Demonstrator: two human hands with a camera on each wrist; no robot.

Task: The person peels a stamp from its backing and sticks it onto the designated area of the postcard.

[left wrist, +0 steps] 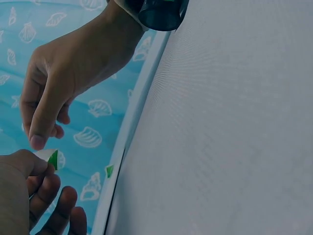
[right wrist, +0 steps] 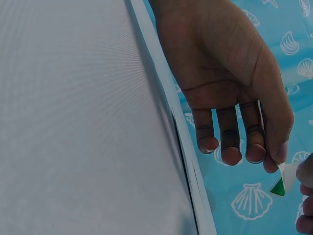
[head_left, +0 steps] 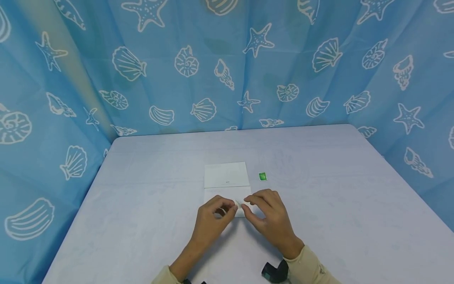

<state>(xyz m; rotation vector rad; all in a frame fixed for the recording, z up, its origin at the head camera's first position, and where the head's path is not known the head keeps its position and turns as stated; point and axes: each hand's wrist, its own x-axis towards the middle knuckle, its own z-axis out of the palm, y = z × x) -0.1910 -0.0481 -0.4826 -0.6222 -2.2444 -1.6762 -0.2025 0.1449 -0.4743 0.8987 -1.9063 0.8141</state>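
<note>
Left hand, palm-down, wrist angled inward, pinches a small green-and-white sticker over the white booklet. Right hand mirrors it, fingers arched, thumb and fingertip slightly apart beside the sticker; contact unclear.
</note>
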